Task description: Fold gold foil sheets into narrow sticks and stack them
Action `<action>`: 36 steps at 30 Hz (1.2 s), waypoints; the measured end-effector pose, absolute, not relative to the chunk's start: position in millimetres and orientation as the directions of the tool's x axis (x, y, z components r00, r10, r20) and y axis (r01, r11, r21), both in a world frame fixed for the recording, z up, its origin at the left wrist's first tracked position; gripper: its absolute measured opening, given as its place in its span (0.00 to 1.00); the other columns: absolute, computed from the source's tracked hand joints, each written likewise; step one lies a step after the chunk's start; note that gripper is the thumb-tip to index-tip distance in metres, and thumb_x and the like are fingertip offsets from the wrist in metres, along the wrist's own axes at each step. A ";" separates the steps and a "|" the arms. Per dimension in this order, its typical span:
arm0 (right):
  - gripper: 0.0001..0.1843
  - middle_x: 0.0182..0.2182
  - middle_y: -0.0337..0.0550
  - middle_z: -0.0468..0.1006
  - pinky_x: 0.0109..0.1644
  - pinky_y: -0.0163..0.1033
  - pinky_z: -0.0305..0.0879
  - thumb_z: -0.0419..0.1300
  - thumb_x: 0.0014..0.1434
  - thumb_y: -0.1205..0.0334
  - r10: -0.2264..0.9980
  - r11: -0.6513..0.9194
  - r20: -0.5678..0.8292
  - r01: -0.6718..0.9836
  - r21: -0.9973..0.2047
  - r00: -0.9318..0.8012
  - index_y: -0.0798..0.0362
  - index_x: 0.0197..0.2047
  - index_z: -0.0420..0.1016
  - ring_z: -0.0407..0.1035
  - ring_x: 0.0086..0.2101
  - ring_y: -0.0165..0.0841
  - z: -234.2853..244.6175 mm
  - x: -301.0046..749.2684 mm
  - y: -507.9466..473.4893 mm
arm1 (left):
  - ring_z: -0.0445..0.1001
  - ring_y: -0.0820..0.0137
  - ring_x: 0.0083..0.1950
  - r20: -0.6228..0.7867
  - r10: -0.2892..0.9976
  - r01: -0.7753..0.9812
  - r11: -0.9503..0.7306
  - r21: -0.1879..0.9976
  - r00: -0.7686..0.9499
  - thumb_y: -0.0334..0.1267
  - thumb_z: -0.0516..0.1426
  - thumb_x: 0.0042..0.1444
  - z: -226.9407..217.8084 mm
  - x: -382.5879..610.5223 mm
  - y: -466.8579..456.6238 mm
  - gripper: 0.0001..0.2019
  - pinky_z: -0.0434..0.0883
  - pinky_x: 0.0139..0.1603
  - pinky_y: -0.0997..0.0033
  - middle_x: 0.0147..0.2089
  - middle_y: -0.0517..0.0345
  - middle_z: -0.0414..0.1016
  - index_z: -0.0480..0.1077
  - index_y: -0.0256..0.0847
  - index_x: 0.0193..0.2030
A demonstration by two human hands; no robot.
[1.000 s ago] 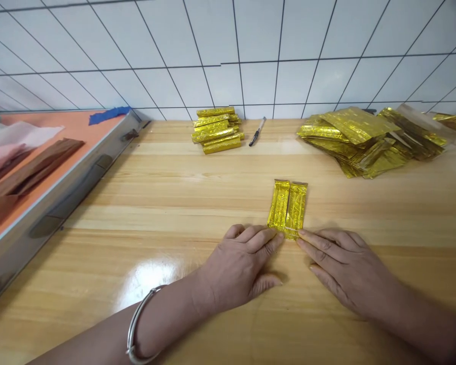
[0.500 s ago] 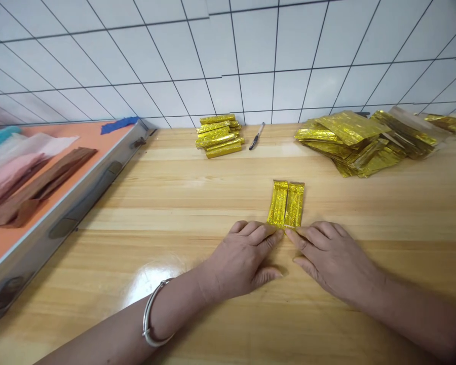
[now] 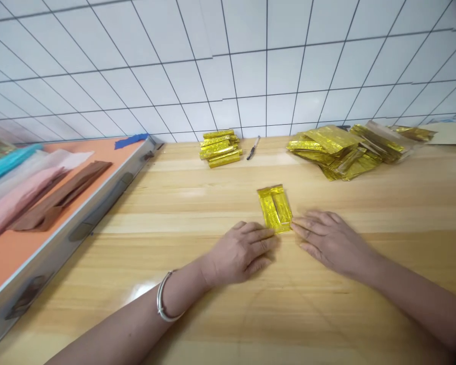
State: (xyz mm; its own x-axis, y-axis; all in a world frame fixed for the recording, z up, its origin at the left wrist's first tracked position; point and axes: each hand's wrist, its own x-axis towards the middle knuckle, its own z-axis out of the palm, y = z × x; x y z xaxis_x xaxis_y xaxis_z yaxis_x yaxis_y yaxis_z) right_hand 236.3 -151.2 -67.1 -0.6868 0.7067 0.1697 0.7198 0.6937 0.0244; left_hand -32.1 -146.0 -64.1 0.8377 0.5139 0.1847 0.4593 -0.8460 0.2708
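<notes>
A folded sheet of shiny gold foil paper (image 3: 272, 205) lies on the wooden table, its two long side flaps turned inward to a narrow seam. It sits slightly askew, the far end leaning left. My left hand (image 3: 243, 252), with a silver bangle at the wrist, rests low on the tabletop with fingers stretched out, their tips at the paper's near left corner. Across from it, my right hand (image 3: 329, 242) has its fingers extended and a little blurred; the fingertips are at the near right corner. Neither hand grips the paper.
Several rolled gold foil pieces (image 3: 221, 148) are stacked by the tiled wall, beside a pen (image 3: 253, 148). A loose heap of gold foil sheets (image 3: 336, 152) lies at the back right. On the left, an orange-topped case (image 3: 99, 203) carries brown, pink, white and turquoise paper.
The foil paper has turned a little, its far end swinging left. My fingertips have moved apart, the right hand shifting off to the side. The camera view has shifted as well.
</notes>
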 end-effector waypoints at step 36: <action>0.21 0.52 0.51 0.71 0.54 0.49 0.60 0.47 0.62 0.57 0.837 0.529 0.193 0.847 -0.051 -0.512 0.56 0.53 0.69 0.62 0.51 0.42 -65.1 208.9 -115.4 | 0.67 0.64 0.54 0.322 0.701 0.495 -0.692 0.526 0.637 0.34 0.44 0.63 -74.7 -50.8 -121.6 0.21 0.66 0.56 0.60 0.58 0.45 0.66 0.53 0.38 0.63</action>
State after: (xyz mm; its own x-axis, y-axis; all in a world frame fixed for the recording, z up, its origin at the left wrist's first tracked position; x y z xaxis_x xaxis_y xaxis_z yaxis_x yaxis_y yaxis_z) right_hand 208.9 -115.4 -65.1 -0.5118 0.8372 0.1927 0.8469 0.5293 -0.0506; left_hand -50.8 -121.6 -74.7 0.6366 0.7007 0.3221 0.4951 -0.6916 0.5259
